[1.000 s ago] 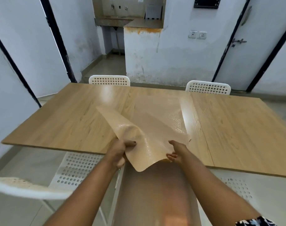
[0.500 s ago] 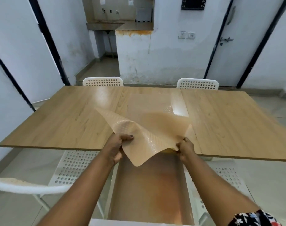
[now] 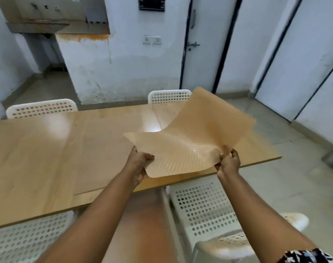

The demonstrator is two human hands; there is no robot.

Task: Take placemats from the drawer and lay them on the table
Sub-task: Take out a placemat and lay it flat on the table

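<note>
Swung rightward since the earlier frames, the placemat (image 3: 190, 141) now floats above the table (image 3: 48, 152) near its right end, far corner kicked up. Left hand (image 3: 138, 164) pinches the near-left edge, right hand (image 3: 228, 163) clamps the near-right corner. From both hands it spreads away toward the far edge, its long axis apparently running hand to hand; lowering it flat looks next.

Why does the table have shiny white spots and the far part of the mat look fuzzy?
In the head view, the table shows pale glare patches where its glossy top reflects room light; the placemat looks smeared at its raised far corner, probably motion blur; its near edge, pinched by the left hand and right hand, looks sharper.
</note>
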